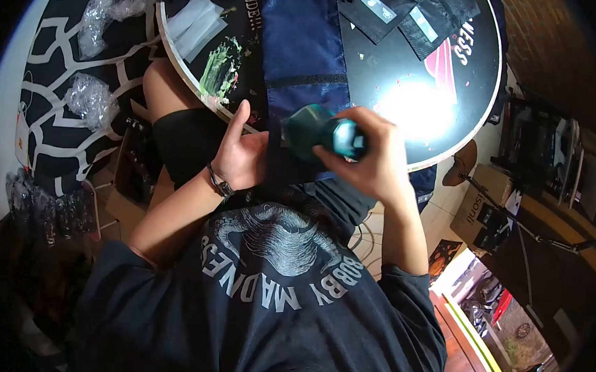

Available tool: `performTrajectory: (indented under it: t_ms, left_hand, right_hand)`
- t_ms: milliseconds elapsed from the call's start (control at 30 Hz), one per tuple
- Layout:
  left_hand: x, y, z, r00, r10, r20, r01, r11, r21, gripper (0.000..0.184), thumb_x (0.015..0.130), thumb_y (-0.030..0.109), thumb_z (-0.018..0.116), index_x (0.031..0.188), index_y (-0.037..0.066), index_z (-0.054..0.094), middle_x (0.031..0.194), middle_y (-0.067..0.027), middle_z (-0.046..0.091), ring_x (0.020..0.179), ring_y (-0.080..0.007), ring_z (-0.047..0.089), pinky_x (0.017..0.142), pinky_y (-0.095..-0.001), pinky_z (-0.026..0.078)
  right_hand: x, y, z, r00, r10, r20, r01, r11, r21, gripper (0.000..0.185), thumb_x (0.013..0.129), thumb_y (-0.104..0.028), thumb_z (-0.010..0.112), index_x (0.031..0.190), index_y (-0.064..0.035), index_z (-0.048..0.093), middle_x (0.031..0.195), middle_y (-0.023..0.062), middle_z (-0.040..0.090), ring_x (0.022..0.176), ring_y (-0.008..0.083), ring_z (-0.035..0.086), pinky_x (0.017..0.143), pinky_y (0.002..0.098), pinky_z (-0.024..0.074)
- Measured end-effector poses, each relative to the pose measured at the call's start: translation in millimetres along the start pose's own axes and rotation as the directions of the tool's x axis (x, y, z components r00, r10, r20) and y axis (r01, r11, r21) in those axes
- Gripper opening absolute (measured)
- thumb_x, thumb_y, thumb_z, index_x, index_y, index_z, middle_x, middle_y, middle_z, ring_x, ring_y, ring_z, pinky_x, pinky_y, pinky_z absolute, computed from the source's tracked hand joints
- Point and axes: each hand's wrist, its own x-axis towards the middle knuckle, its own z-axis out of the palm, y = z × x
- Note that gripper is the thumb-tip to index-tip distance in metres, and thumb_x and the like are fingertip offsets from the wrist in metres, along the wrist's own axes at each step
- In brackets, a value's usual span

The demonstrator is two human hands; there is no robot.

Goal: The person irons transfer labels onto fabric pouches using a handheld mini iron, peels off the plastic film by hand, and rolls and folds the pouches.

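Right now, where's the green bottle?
In the head view, slightly above centre: the right hand grips the green bottle, which overlaps the navy cloth's near part, with the left hand to its left.

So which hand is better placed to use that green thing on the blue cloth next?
Probably the right hand: it grips the green thing, held over the blue cloth in this view. The left hand, thumb raised at the cloth's edge, seems better suited to steadying.
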Motion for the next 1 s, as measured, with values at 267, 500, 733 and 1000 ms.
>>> performTrajectory:
  t_ms: [267,500,733,1000]
  left_hand:
    - [4.2,1.6,6.9,1.000,0.017,0.019,-0.012,0.974,-0.225,0.122,0.086,0.093,0.033,0.157,-0.006,0.031,0.160,-0.0225,0.041,0.146,-0.0357,0.043,0.124,-0.0493,0.029]
    - [0.2,-2.6,-9.9,0.999,0.034,-0.021,-0.036,0.995,-0.098,0.128,0.082,0.096,0.035,0.159,-0.006,0.026,0.162,-0.0232,0.038,0.149,-0.0354,0.039,0.124,-0.0495,0.028]
    - [-1.0,-3.0,-6.7,0.998,0.064,0.004,-0.064,0.996,-0.068,0.131,0.080,0.098,0.033,0.158,-0.006,0.028,0.160,-0.0241,0.040,0.147,-0.0358,0.042,0.124,-0.0490,0.029]
    - [-2.8,-2.3,-8.2,0.993,0.054,-0.108,-0.048,0.997,0.058,0.134,0.074,0.101,0.038,0.158,-0.003,0.030,0.159,-0.0231,0.043,0.146,-0.0365,0.043,0.123,-0.0512,0.030]
  right_hand:
    - [-15.0,3.4,-14.7,0.995,0.018,-0.100,-0.033,0.988,-0.150,0.037,0.068,-0.013,0.089,0.098,-0.0050,0.071,0.088,0.0097,0.071,0.079,0.0264,0.071,0.072,0.0354,0.0550]
    - [-20.9,9.8,-0.3,0.999,0.035,-0.038,-0.041,0.985,-0.166,0.036,0.069,-0.016,0.089,0.098,-0.0053,0.071,0.090,0.0097,0.070,0.079,0.0294,0.071,0.071,0.0372,0.0561]
    - [-22.6,4.2,-5.9,0.998,0.048,-0.030,-0.053,0.980,-0.192,0.037,0.069,-0.020,0.084,0.101,-0.0126,0.068,0.091,0.0079,0.067,0.081,0.0342,0.071,0.070,0.0417,0.0571]
    - [-26.9,9.1,-1.2,0.997,0.074,-0.022,-0.076,0.983,-0.166,0.038,0.071,-0.023,0.083,0.103,-0.0117,0.067,0.093,0.0091,0.067,0.082,0.0346,0.071,0.072,0.0418,0.0574]
